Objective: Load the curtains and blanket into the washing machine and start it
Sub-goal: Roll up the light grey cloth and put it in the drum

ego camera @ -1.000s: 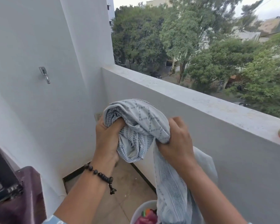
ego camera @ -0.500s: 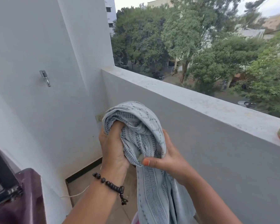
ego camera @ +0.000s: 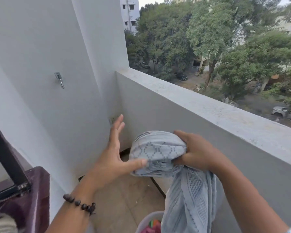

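The right hand [ego camera: 196, 153] has its fingers curled tight into a bunched wad of pale blue-grey woven cloth with a diamond pattern [ego camera: 158, 153], held in front of the chest. The left hand [ego camera: 115, 158] is spread wide, only its thumb touching the wad's underside. The cloth's tail hangs down to a white plastic laundry basket [ego camera: 149, 220] by the grey balcony parapet [ego camera: 208, 115]. This looks like the gathering step; next, the bundle must swing left to the dark maroon washing machine [ego camera: 35, 190] and drop in.

The bucket [ego camera: 148, 221] and hanging curtain [ego camera: 188, 199] are cut off at the bottom edge.
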Demonstrator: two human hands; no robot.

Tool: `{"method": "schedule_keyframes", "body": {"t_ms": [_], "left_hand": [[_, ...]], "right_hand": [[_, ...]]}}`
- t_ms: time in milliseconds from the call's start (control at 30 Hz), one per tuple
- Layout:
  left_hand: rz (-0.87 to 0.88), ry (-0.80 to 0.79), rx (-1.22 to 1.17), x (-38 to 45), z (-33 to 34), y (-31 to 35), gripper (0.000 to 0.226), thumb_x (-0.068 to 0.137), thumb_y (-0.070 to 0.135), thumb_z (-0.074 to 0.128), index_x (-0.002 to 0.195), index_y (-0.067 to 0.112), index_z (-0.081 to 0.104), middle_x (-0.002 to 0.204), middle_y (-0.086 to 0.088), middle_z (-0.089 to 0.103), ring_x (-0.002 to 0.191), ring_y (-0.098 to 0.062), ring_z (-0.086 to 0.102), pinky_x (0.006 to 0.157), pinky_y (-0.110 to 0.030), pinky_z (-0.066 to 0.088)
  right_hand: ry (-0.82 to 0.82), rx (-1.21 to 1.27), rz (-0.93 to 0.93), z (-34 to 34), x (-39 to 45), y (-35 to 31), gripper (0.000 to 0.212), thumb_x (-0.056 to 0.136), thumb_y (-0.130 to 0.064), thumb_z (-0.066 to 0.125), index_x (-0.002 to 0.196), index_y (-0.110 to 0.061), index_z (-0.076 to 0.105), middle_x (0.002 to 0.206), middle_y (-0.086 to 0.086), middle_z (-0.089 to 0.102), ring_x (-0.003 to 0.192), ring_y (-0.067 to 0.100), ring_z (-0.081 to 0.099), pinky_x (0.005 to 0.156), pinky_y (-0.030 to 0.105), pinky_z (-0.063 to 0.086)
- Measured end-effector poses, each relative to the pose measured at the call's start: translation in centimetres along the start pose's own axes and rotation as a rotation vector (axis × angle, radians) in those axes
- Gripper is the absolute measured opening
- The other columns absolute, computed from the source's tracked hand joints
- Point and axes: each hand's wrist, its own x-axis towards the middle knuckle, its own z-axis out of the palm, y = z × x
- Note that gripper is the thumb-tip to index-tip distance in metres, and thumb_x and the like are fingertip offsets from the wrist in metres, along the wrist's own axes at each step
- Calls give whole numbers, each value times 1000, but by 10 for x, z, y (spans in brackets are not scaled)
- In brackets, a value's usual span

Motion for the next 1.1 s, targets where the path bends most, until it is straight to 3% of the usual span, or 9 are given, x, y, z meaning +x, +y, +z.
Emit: {"method": "schedule_keyframes", "body": {"t_ms": [100,200,267,367,433,567,767,933,1100], "left_hand": [[38,-163,598,4,22,27,144,55,64,83,133,57,-38,157,21,-25,144,-1,-28,121,-51,-9],[36,-214,820,14,56,37,146,60,64,80,131,48,-47,161,4,23,151,-13,10,116,-65,-10],[28,-111,768,20,64,33,139,63,60,78,138,48,-38,123,12,62,123,-12,53,119,-60,5],[62,54,574,24,63,26,125,62,48,84,147,49,-9,93,14,66,91,-9,63,99,-32,44],[61,124,416,25,61,26,120,58,39,90,148,47,10,90,13,68,83,-6,65,76,-26,51],[43,212,61,27,52,22,108,44,36,92,138,41,38,96,3,73,87,-12,71,84,-39,57],[32,321,-349,34,54,35,99,41,4,95,128,22,52,102,2,74,93,-17,71,74,-30,58],[25,305,-472,36,50,44,97,38,15,87,128,16,53,102,2,74,94,-16,71,72,-29,59],[36,273,-386,31,41,46,99,38,19,89,130,18,53,108,-1,72,97,-18,70,76,-29,59]], "right_hand": [[-129,-317,-74,-7,4,-11,35,66,-30,70,96,-29,53,84,-7,66,81,17,62,68,33,52],[-160,-395,-171,-9,7,-19,46,67,-33,71,110,-34,54,91,-7,69,87,18,64,69,32,52],[-130,-405,-202,-16,7,-17,46,70,-33,72,111,-33,52,94,-7,68,89,19,64,69,33,51],[-124,-241,-222,-21,6,-7,59,72,-30,74,122,-33,43,98,-8,63,88,17,60,74,35,50],[-141,20,-221,-22,6,6,68,72,-25,78,127,-36,40,97,-11,59,84,8,59,76,29,49],[-212,527,-192,-22,0,38,97,71,-24,88,143,-45,28,125,-13,58,110,2,63,96,24,50],[-304,684,-203,-9,-9,63,109,66,-28,89,147,-49,20,143,-19,48,131,3,50,107,31,43],[2,528,-124,-8,-3,65,50,66,-17,80,112,-28,64,102,-7,72,96,11,69,85,45,57],[593,163,-136,-35,5,63,30,67,1,65,93,-15,69,79,1,68,75,27,64,60,41,49]]}}
